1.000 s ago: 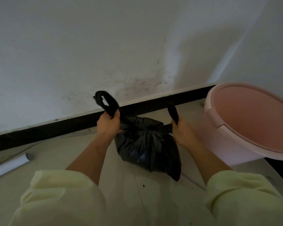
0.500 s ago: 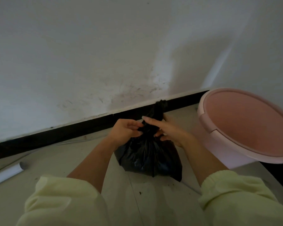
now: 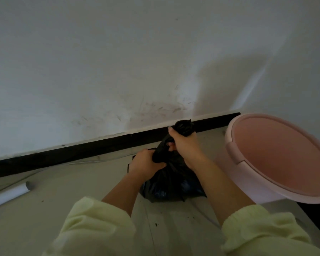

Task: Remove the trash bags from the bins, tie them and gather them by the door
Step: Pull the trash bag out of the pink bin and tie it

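Observation:
A small black trash bag (image 3: 174, 183) sits on the pale floor close to the wall. My left hand (image 3: 145, 164) grips the bag's gathered neck low down, on its left side. My right hand (image 3: 185, 145) is closed around the upper ends of the bag, which stick out above my fist near the skirting. An empty pink bin (image 3: 277, 159) stands tilted just right of the bag, its open mouth facing me. Both sleeves are pale yellow.
A white wall with scuff marks and a dark skirting board (image 3: 81, 154) run behind the bag. A white tube (image 3: 9, 195) lies on the floor at the left, with a thin cable along the skirting. Small crumbs dot the floor (image 3: 100, 182).
A second ago my hands held the bag's two handles apart. They have come together at the bag's neck, and my right hand now pulls the bunched ends upward.

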Motion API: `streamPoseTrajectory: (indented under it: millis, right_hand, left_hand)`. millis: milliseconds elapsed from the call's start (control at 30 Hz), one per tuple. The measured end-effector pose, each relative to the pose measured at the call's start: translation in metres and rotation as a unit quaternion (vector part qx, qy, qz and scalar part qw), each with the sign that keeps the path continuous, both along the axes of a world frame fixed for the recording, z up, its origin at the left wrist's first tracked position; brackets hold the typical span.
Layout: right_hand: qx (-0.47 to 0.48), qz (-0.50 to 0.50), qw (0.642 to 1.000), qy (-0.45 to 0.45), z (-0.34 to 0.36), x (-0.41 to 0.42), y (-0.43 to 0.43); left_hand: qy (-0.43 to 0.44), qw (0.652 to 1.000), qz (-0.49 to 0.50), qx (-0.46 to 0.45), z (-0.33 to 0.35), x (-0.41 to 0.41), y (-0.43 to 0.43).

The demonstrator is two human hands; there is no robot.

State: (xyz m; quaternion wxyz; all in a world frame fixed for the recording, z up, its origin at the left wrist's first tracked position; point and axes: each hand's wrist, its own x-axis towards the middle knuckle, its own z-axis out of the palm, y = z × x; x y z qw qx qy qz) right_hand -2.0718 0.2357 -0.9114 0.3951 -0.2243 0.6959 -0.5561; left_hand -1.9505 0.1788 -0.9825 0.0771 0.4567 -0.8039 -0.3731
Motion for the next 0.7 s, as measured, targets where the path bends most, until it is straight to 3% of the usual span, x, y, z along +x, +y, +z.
streamPoseTrajectory:
  millis: [167,300,467,700]
  right_hand:
    - [0.043,0.129,0.978,0.160,0.042,0.007,0.002]
    - [0.079,0.190,0.958,0.201,0.107,0.041,0.005]
    - [0.095,0.294,0.913,0.267,0.233,0.086,0.002]
    - [0.115,0.399,0.862,0.292,0.428,0.155,0.007]
  left_hand:
    - [-0.018,1.000,0.000,-0.003,0.041,0.017,0.003]
    - [-0.049,0.999,0.014,-0.009,0.118,0.052,0.012]
    - [-0.092,0.991,0.102,0.004,0.243,0.114,0.025]
    - [-0.097,0.974,0.201,0.023,0.441,0.194,0.068]
